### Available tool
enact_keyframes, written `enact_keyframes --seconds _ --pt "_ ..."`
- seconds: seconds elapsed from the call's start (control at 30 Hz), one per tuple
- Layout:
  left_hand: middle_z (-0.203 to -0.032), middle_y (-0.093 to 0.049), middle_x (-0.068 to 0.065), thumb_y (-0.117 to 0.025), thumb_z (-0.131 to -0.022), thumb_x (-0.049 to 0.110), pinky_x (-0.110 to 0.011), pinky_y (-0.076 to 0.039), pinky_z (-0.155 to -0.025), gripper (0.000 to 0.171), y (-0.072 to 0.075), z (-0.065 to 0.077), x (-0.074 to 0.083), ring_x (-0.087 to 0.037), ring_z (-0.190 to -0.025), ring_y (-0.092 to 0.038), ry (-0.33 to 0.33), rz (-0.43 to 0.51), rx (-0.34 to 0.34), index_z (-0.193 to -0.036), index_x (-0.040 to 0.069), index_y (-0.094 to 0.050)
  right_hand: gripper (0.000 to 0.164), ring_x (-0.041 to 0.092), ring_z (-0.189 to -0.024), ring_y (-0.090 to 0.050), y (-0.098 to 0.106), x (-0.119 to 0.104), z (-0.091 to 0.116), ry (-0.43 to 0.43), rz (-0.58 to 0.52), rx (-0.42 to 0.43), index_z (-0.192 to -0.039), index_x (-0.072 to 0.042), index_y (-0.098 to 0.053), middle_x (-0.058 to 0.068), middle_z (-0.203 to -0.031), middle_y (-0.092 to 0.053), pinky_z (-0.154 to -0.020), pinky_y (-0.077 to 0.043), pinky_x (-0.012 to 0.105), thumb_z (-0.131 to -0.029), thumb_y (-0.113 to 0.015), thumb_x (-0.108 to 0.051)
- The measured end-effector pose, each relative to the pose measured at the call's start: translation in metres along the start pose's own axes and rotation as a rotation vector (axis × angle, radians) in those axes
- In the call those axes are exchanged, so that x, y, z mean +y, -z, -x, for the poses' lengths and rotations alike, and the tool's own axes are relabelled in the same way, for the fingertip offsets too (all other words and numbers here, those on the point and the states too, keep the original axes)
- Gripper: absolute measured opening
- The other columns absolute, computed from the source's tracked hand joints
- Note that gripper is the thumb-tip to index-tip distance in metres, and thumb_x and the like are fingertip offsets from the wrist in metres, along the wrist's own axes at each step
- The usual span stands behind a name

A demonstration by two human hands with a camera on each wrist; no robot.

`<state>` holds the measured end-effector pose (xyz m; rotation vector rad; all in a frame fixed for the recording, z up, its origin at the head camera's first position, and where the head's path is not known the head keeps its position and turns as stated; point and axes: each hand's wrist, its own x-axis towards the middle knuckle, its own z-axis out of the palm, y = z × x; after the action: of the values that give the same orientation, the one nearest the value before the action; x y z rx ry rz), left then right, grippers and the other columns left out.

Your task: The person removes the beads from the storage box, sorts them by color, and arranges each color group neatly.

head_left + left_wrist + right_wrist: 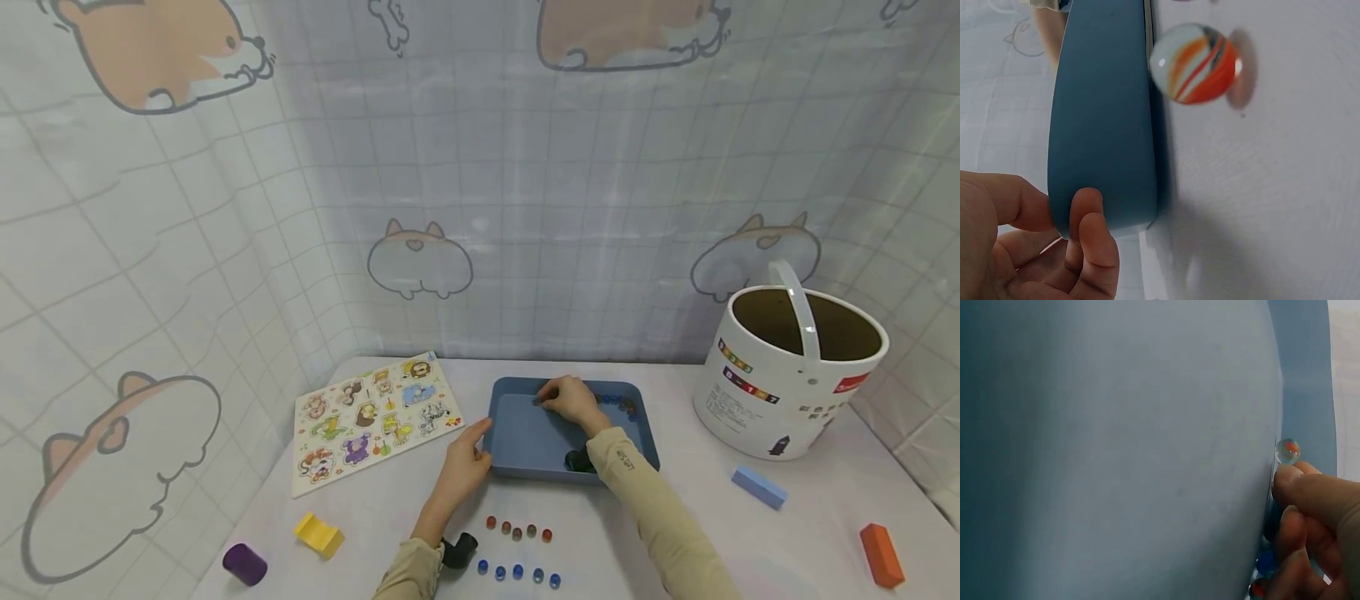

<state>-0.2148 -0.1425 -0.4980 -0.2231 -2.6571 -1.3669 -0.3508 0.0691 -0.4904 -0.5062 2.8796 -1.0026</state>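
Note:
My left hand (pixel 463 467) grips the near-left corner of the blue-grey tray (pixel 517 446), thumb and fingers pinching its rim in the left wrist view. Inside the tray, my right hand (pixel 573 400) is at the far wall. Its thumb and fingertip pinch a clear marble (pixel 1287 450) with an orange swirl, low against that wall. A blue marble (pixel 1266 562) and an orange-blue marble (pixel 1259 588) lie along the wall by the curled fingers. More marbles (pixel 628 406) sit in the tray's far-right corner, partly behind the hand.
In front of the tray lie a row of reddish marbles (pixel 517 534) and a row of blue marbles (pixel 518 572). An animal puzzle board (pixel 375 421) is at left, near a yellow block (pixel 319 535) and purple cylinder (pixel 245 564). A white bucket (pixel 772 392), blue block (pixel 759 487) and orange block (pixel 882 555) stand right.

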Motion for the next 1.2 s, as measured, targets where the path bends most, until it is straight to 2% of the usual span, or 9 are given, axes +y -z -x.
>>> enact_keyframes --seconds 0.27,0.53,0.8,0.93,1.2 --pt "-0.143 -0.049 -0.024 -0.052 -0.079 -0.008 -0.015 -0.037 -0.049 0.058 0.000 0.001 -0.001 -0.001 -0.050 -0.034 -0.003 -0.012 -0.001 -0.138 -0.006 -0.049 0.019 0.020 -0.092 -0.066 -0.012 -0.012 -0.006 0.006 -0.015 -0.001 -0.102 -0.012 -0.076 0.004 -0.100 -0.073 -0.081 -0.053 0.037 -0.083 -0.073 -0.013" --pt "-0.142 -0.050 -0.024 -0.052 -0.079 -0.007 -0.017 -0.039 -0.049 0.058 0.000 0.001 0.001 0.000 -0.049 -0.036 -0.028 -0.021 0.006 -0.137 -0.005 -0.049 0.021 0.023 -0.084 -0.067 -0.024 -0.040 -0.015 -0.005 -0.024 0.038 -0.102 -0.006 -0.075 0.010 -0.097 -0.073 -0.073 -0.055 0.036 -0.082 -0.072 -0.010" --pt "-0.142 -0.050 -0.024 -0.052 -0.080 -0.006 -0.015 -0.036 -0.046 0.057 0.000 -0.001 0.004 0.000 -0.048 -0.034 -0.040 -0.002 0.002 -0.137 -0.007 -0.049 0.018 0.026 -0.087 -0.067 -0.038 -0.066 -0.021 -0.048 0.016 0.033 -0.099 -0.006 -0.075 0.010 -0.099 -0.073 -0.074 -0.056 0.038 -0.082 -0.073 -0.010" --pt "-0.142 -0.049 -0.024 -0.052 -0.080 -0.005 -0.015 -0.035 -0.047 0.058 0.000 -0.001 0.004 0.001 -0.048 -0.033 -0.044 -0.002 0.004 -0.137 -0.007 -0.049 0.016 0.025 -0.086 -0.068 -0.042 -0.068 -0.023 -0.061 0.017 0.041 -0.096 -0.008 -0.075 0.009 -0.097 -0.073 -0.074 -0.056 0.040 -0.080 -0.074 -0.009" --pt "-0.141 -0.050 -0.024 -0.053 -0.079 -0.005 -0.016 -0.036 -0.048 0.058 0.000 0.002 0.002 0.000 -0.050 -0.034 -0.025 -0.017 0.004 -0.137 -0.006 -0.050 0.017 0.020 -0.083 -0.067 -0.047 -0.057 -0.021 -0.009 -0.059 0.013 -0.092 -0.008 -0.077 0.006 -0.091 -0.075 -0.076 -0.054 0.034 -0.076 -0.079 -0.012"
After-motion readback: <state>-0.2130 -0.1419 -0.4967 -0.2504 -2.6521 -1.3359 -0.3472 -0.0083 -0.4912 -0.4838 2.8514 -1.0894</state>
